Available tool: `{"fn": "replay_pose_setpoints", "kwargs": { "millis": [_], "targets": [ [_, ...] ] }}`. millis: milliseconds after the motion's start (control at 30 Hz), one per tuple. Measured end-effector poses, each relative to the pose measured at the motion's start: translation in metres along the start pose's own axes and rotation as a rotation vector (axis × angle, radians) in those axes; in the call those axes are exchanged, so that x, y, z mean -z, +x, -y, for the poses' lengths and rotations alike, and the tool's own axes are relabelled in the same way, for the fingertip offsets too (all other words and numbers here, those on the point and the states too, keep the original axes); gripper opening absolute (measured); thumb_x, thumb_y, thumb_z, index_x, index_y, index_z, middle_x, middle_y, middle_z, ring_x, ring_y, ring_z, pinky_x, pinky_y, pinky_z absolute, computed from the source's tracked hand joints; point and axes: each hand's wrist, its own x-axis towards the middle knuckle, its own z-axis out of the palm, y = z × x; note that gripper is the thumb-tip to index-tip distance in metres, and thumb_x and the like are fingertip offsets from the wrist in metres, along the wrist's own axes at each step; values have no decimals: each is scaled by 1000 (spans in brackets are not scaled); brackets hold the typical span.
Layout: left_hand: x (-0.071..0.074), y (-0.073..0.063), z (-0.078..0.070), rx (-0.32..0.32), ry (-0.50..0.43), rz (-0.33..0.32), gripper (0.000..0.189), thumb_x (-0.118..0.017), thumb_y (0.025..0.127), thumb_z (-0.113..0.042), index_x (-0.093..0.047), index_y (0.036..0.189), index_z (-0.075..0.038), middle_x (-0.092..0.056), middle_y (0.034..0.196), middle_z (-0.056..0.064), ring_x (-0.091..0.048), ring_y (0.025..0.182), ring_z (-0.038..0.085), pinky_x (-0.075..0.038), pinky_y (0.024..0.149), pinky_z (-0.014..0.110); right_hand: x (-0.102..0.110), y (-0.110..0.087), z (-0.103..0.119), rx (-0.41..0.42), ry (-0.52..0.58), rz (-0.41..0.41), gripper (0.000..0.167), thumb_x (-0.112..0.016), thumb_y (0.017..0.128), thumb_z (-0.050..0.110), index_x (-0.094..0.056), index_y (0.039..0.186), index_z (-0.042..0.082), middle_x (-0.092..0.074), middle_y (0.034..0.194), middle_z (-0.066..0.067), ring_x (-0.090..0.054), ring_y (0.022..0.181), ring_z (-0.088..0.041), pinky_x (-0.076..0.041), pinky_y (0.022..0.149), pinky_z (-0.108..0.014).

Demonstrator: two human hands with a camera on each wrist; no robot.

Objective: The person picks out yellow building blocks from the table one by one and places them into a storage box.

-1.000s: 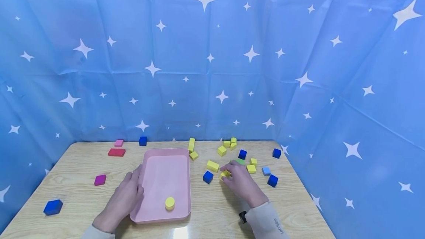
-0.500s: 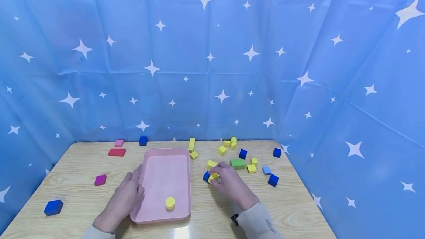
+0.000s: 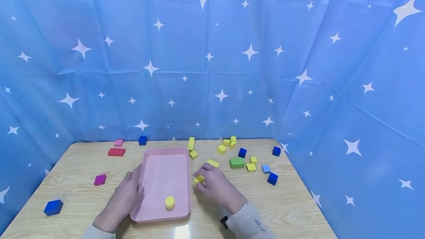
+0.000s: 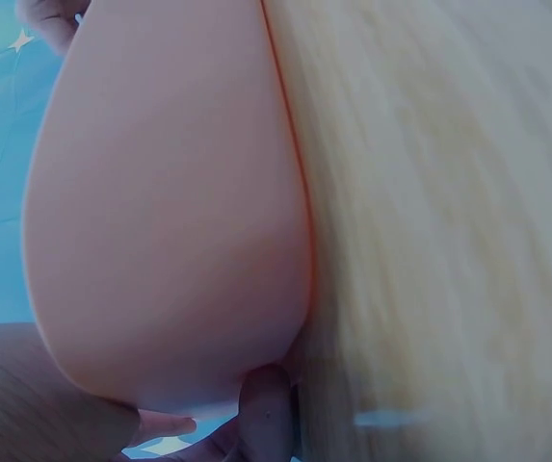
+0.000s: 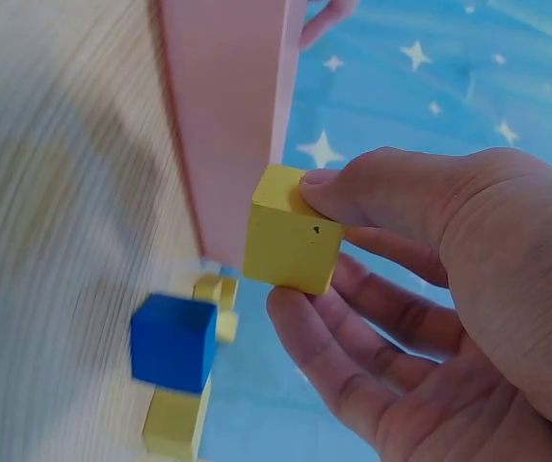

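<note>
My right hand [image 3: 217, 187] pinches a yellow cube [image 5: 293, 236] between thumb and fingertips, just off the right wall of the pink tray [image 3: 166, 172]. In the right wrist view, the cube is held above the table, in front of the tray's outer wall. My left hand [image 3: 121, 198] grips the tray's left side at the rim; part of its grip is hidden in the head view. A yellow cylinder [image 3: 170, 203] stands inside the tray near its front. A blue cube [image 5: 172, 343] beyond the right hand is covered by that hand in the head view.
Yellow blocks [image 3: 221, 149], a green block [image 3: 237, 163] and blue cubes [image 3: 272, 178] lie scattered right of the tray. On the left are a red block [image 3: 116, 152], a magenta block [image 3: 100, 179] and a blue block [image 3: 53, 207]. A starry curtain [image 3: 212, 65] hangs behind the table.
My right hand has carried the yellow cube leftward from among the blocks, past the blue cube, to beside the tray. The left hand and tray have stayed put.
</note>
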Motion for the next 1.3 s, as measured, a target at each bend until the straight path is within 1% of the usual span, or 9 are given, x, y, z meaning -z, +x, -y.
{"fn": "replay_pose_setpoints", "kwargs": {
  "millis": [67, 233, 300, 500, 633, 800, 1000, 1133, 1300],
  "targets": [
    [1, 0, 0, -1, -6, 2, 73, -60, 109, -6, -36, 177, 9, -66, 141, 35, -70, 94, 27, -72, 92, 60, -2, 2, 6, 7, -2, 5, 28, -87, 105, 12, -85, 133, 8, -79, 126, -5, -74, 107, -8, -67, 88, -18],
    [1, 1, 0, 5, -14, 16, 75, -59, 109, -6, -33, 177, 9, -65, 137, 34, -66, 89, 24, -72, 84, 52, -5, 7, 23, 36, -19, 18, 28, -87, 106, 15, -85, 133, 9, -79, 127, -4, -69, 103, -6, -63, 84, -14],
    [1, 1, 0, 9, -12, 19, 75, -60, 109, -7, -33, 178, 9, -65, 138, 34, -66, 89, 23, -72, 84, 52, -7, 9, 28, 53, -27, 26, 28, -86, 106, 15, -85, 133, 9, -79, 128, -4, -68, 102, -6, -62, 84, -15],
    [0, 1, 1, 4, -11, 13, 75, -60, 109, -7, -34, 177, 10, -66, 138, 33, -68, 92, 25, -72, 90, 57, -15, 13, 40, 56, -25, 71, 29, -87, 106, 17, -86, 135, 14, -79, 133, -1, -70, 111, -4, -65, 95, -14],
    [0, 2, 1, 0, -8, 9, 74, -59, 109, -6, -35, 177, 10, -66, 137, 33, -68, 93, 26, -72, 90, 58, -20, 12, 44, 85, -39, 82, 28, -86, 106, 17, -86, 134, 15, -79, 133, 0, -70, 113, -3, -64, 95, -13],
    [1, 1, 1, -1, -8, 2, 74, -59, 109, -6, -35, 177, 10, -66, 135, 33, -67, 90, 25, -72, 88, 57, -24, 11, 45, 105, -37, 89, 27, -86, 107, 18, -87, 133, 17, -80, 131, 1, -70, 112, -3, -64, 95, -13],
    [1, 1, 0, 2, -6, -1, 74, -60, 109, -7, -35, 177, 9, -66, 138, 35, -71, 93, 27, -73, 90, 60, -25, 10, 45, 93, -42, 112, 28, -86, 107, 19, -86, 135, 19, -80, 131, 3, -68, 108, 0, -64, 95, -14],
    [1, 1, -1, 4, -5, 2, 74, -60, 109, -7, -35, 177, 9, -66, 138, 34, -69, 92, 26, -73, 90, 58, -25, 9, 45, 84, -39, 119, 29, -86, 106, 19, -85, 136, 18, -79, 131, 2, -65, 104, 0, -64, 95, -15],
    [1, 0, 0, -2, -11, 3, 75, -61, 109, -7, -35, 177, 9, -66, 137, 33, -68, 90, 25, -72, 87, 56, -23, 9, 46, 72, -39, 116, 30, -86, 107, 18, -85, 136, 18, -78, 132, 2, -67, 108, -2, -65, 99, -17]
  ]
}}
